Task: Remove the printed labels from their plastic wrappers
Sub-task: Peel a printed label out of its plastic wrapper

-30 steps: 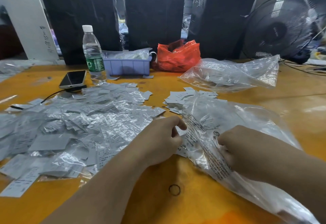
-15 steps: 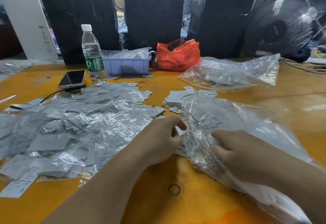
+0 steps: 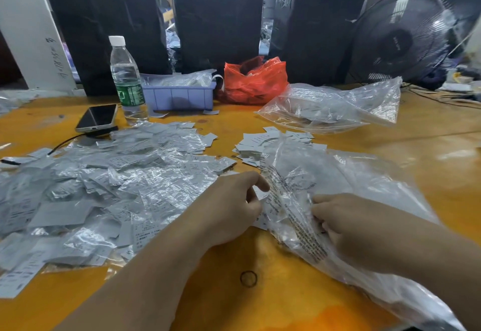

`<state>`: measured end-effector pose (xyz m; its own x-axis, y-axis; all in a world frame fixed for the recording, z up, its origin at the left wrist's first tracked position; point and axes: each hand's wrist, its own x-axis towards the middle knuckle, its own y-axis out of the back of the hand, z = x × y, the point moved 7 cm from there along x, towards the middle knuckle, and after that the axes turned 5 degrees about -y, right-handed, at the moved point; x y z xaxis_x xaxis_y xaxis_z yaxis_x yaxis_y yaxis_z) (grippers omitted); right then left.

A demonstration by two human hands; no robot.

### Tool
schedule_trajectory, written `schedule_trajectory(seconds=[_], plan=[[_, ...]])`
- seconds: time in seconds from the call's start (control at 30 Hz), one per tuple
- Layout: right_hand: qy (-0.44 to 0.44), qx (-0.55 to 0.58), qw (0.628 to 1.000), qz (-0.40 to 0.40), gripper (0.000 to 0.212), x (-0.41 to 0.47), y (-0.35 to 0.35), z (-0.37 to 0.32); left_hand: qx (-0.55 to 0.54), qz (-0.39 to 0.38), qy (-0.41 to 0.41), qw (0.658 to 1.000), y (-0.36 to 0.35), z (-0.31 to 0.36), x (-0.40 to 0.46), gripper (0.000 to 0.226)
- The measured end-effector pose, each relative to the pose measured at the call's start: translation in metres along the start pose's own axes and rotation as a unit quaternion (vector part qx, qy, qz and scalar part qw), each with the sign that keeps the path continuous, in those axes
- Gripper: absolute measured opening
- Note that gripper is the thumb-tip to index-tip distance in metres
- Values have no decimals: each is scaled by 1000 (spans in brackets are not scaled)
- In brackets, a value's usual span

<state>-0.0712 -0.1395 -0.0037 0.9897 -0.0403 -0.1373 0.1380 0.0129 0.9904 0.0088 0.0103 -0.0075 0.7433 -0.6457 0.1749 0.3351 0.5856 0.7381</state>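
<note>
Judging by the piles, well short of half done: small stack of bare labels (image 3: 263, 143) mid-desk, big heap of wrapped labels (image 3: 109, 187) spread toward the left edge. Left hand (image 3: 231, 208) pinches a label; right hand (image 3: 346, 226) grips the large clear bag (image 3: 364, 187) near the front edge.

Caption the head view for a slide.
Both hands, left hand and right hand, work at a large clear bag beside a pile of wrapped labels.
</note>
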Motion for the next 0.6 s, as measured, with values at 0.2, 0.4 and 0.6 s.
schedule_trajectory(seconds=[0.2,0.4,0.6], plan=[[40,19,997,56,25,-4,11,-10,0,0,1,1000,-1,-2,0,25],[-63,-78,993,59,41,-11,0,-1,5,-4,2,1000,-3,-4,2,27],[60,-16,995,78,25,-10,-4,-21,5,-4,-7,1000,-4,-5,3,26]])
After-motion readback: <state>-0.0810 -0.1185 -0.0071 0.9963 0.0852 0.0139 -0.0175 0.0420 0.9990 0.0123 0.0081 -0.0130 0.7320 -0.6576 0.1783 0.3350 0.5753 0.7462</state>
